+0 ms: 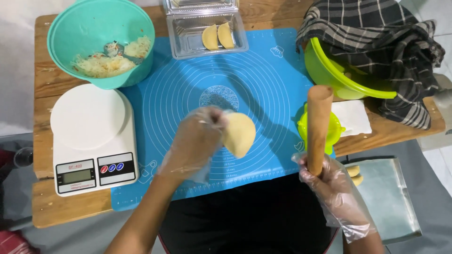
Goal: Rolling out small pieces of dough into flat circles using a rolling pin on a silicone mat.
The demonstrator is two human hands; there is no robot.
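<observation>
My left hand (195, 141), in a clear plastic glove, holds a flat round piece of pale yellow dough (239, 134) lifted just above the blue silicone baking mat (263, 80). My right hand (332, 188), also gloved, grips the lower end of a wooden rolling pin (318, 124), which stands nearly upright at the mat's right edge. Behind the pin lies a yellow-green dumpling press (335, 128).
A teal bowl (89, 28) with shredded filling and a spoon sits back left. A white kitchen scale (92, 138) is at the left. A clear plastic box (188, 35) holds two folded pastries. A green bowl (329, 70) under a checked cloth (376, 37) stands right. A metal tray (388, 197) lies lower right.
</observation>
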